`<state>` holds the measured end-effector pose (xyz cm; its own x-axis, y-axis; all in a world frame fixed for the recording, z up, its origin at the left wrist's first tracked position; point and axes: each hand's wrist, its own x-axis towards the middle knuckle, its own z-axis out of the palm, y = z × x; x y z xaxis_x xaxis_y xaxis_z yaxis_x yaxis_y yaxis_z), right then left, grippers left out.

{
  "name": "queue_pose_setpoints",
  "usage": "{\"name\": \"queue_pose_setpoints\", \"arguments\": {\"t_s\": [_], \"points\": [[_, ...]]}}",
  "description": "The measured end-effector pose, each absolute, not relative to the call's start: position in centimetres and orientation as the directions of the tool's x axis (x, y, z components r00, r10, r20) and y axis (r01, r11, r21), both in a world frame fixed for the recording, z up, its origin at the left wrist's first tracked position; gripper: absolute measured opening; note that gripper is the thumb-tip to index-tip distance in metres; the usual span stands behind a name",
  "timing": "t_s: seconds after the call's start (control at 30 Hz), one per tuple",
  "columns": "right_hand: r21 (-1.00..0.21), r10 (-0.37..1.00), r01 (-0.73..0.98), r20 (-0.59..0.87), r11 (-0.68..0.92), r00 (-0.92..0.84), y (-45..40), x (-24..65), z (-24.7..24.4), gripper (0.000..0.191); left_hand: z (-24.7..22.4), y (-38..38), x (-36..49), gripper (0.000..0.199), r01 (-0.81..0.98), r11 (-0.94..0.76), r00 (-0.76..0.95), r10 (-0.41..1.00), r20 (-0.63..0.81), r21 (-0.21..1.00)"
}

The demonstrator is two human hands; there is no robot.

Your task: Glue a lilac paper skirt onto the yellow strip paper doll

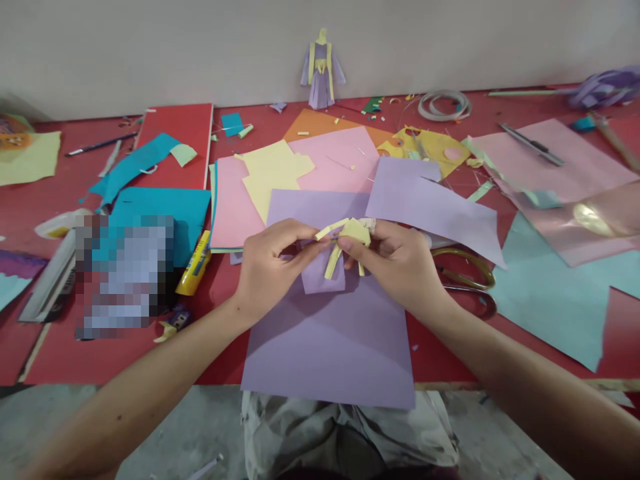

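Note:
Between my two hands is a small paper figure [356, 231] made of pale yellow folded pieces, with narrow yellow strips hanging down. My left hand [277, 263] pinches its left side, where a yellow strip and some purple paper show. My right hand [400, 257] grips the yellow body with thumb and fingers. Just below lies a small purple paper piece [324, 277]; whether it is joined to the figure I cannot tell. Under both hands spreads a large purple sheet [330, 353], which reaches over the table's front edge.
A finished-looking paper doll [321, 73] leans on the wall. Scissors [467, 283] lie right of my right hand, near a cut purple sheet [435, 200]. To the left are a yellow glue stick [195, 263] and teal paper [145, 200]. A craft knife [533, 145] rests on pink paper.

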<state>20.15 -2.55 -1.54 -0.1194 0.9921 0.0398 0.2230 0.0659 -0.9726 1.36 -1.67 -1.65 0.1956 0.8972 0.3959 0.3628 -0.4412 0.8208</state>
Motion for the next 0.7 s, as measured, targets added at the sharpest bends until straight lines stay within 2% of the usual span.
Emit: {"name": "queue_pose_setpoints", "arguments": {"t_s": [0.17,0.23,0.33,0.43,0.7], "points": [[-0.977,0.99,0.206,0.027,0.056,-0.141,-2.58,20.15,-1.27,0.015,-1.4,-1.79,1.24,0.007,0.404,-0.515,0.222,0.857,0.465,0.756],[-0.974,0.991,0.22,0.031,0.06,-0.129,-2.56,20.2,-1.15,0.015,-1.42,-1.59,1.12,0.011,0.377,-0.473,0.248,0.88,0.405,0.796],[-0.966,0.993,0.246,0.048,0.073,-0.105,-2.45,20.36,-1.05,0.017,-1.64,-1.16,0.89,0.031,0.314,-0.316,0.284,0.931,0.229,0.895],[-0.968,0.995,0.241,0.056,0.075,-0.084,-2.35,20.55,-1.0,0.019,-1.95,-0.99,0.75,0.031,0.33,-0.244,0.297,0.944,0.145,0.912],[-0.994,0.992,0.101,0.03,0.042,-0.122,-2.32,20.69,-1.11,0.021,-1.53,-1.45,0.97,0.03,0.261,-0.284,0.356,0.917,0.181,0.923]]}}
